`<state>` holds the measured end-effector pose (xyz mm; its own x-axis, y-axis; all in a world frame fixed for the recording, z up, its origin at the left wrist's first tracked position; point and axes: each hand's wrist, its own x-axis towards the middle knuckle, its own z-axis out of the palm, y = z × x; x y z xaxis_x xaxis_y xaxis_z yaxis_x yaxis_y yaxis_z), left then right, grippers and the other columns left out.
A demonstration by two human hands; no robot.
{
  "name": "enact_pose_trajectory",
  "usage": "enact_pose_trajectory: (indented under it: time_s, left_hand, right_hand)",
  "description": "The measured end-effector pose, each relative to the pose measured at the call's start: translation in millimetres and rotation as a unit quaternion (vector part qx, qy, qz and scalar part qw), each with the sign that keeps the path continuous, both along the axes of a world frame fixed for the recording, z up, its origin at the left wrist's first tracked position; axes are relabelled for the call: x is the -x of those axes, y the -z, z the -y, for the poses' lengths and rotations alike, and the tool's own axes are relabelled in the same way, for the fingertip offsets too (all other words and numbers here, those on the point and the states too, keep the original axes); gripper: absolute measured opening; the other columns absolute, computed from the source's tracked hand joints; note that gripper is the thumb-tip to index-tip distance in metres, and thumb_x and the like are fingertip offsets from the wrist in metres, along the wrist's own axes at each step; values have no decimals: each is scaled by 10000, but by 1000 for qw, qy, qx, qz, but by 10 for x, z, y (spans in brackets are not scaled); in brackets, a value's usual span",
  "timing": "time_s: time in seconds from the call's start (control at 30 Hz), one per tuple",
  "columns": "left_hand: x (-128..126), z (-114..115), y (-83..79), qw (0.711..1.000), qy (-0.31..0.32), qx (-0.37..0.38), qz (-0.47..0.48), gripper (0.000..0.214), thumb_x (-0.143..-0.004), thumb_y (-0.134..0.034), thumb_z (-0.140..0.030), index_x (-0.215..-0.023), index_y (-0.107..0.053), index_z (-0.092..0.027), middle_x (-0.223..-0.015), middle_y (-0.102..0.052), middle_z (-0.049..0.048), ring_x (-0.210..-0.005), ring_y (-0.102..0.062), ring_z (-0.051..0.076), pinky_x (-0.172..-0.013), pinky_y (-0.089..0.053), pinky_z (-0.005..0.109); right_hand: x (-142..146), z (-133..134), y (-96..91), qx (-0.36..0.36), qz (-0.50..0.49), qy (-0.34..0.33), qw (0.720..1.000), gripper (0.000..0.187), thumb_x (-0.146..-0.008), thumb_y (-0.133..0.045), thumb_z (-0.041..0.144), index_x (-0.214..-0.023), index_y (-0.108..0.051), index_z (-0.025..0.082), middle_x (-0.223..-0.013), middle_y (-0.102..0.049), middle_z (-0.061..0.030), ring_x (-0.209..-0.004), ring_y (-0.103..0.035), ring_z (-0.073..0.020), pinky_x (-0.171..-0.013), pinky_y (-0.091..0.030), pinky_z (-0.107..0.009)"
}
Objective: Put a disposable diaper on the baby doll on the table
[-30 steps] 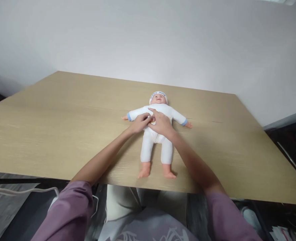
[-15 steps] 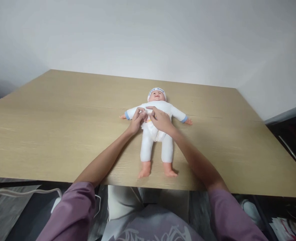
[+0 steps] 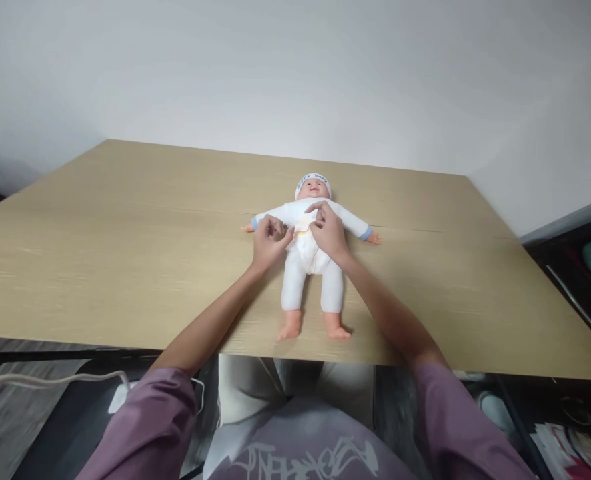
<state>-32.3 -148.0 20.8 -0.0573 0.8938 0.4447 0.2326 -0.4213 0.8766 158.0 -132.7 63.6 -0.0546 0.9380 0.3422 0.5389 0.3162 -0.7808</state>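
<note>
A baby doll [image 3: 291, 287] in a white suit with blue cuffs lies on its back, its head away from me and its arms spread. Around its hips is a white diaper [image 3: 306, 250] with a yellow-orange strip at the front waist. My left hand [image 3: 270, 243] is at the waist's left side, fingers curled and thumb at the diaper's edge. Across the belly, my right hand [image 3: 328, 232] has its thumb and bent fingers closed at the front of the waistband. The fingertips partly hide what each one grips.
The doll lies on a wide wooden table [image 3: 125, 267], its feet close to the front edge. Behind stands a pale wall [image 3: 295, 80]. A white cable [image 3: 50, 381] runs below at the left. Papers [image 3: 555, 447] sit low at the right, below the tabletop.
My left hand has shifted slightly left and down, its thumb now apart from its curled fingers. The right hand has moved a little right, uncovering the diaper's yellow-orange strip between the hands.
</note>
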Motion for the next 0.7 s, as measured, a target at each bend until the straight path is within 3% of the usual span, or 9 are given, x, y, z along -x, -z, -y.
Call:
enact_pose_trajectory:
  time_s: [0.07, 0.13, 0.23, 0.33, 0.43, 0.53, 0.7]
  left_hand:
    - [41, 297, -124, 994, 2, -60, -90, 458, -1022, -712, -518, -803, -420, -242, -850, -608, 31, -848, -547, 207, -895, -474, 394]
    - [91, 591, -218, 976, 88, -74, -183, 381, -1084, -629, -502, -830, -522, -240, -866, -683, 52, -856, -584, 228, -915, -468, 428]
    - [172, 890, -269, 929, 203, -27, -310, 314, -1150, -525, -490, -1133, -722, -246, -1007, -782, 59, -946, -662, 252, -945, -438, 447]
    - [240, 946, -241, 900, 240, 32, -363, 386, -1184, -446, -491, -1237, -761, -275, -1049, -800, 45, -1031, -681, 268, -977, -411, 444]
    - [243, 833, -181, 902, 201, 61, -377, 405, -1161, -485, -545, -1139, -765, -253, -946, -776, 37, -950, -666, 266, -965, -400, 437]
    - [140, 703, -116, 903, 131, 50, -407, 411, -1095, -604, -599, -1015, -723, -214, -852, -724, 38, -846, -641, 253, -948, -398, 431]
    - [-66, 653, -22, 884, 82, 23, -460, 389, -1083, -637, -541, -892, -666, -204, -830, -692, 68, -816, -606, 258, -918, -399, 424]
  right_hand:
    - [-78, 121, -37, -14, -15, 23, 1000, 272, -844, -482, 86, -1036, -603, 235, -733, -345, 60, -680, -435, -163, -717, -400, -286]
    - [-199, 340, -74, -15, -25, 14, 999, 178, -856, -520, 114, -963, -546, 254, -731, -383, 57, -671, -449, -161, -709, -417, -286]
    - [-411, 812, -83, 32, -22, -81, 996, 135, -888, -616, 170, -963, -551, 261, -799, -545, 36, -726, -577, -161, -727, -483, -277]
    - [-574, 1234, 0, 112, 48, -159, 980, 113, -959, -716, 264, -1025, -625, 257, -1018, -726, -2, -841, -713, -171, -777, -532, -288]
    - [-621, 1397, 142, 100, 126, -98, 982, 66, -1028, -706, 274, -1077, -669, 250, -1034, -770, -17, -860, -734, -188, -823, -521, -314]
    - [-548, 1365, 255, 64, 197, -24, 978, 112, -1083, -676, 315, -1165, -684, 239, -999, -769, -32, -874, -727, -222, -803, -489, -331]
    - [-344, 1324, 272, 56, 313, 12, 948, 235, -1140, -610, 409, -1210, -707, 207, -1243, -745, -130, -949, -737, -277, -731, -467, -361]
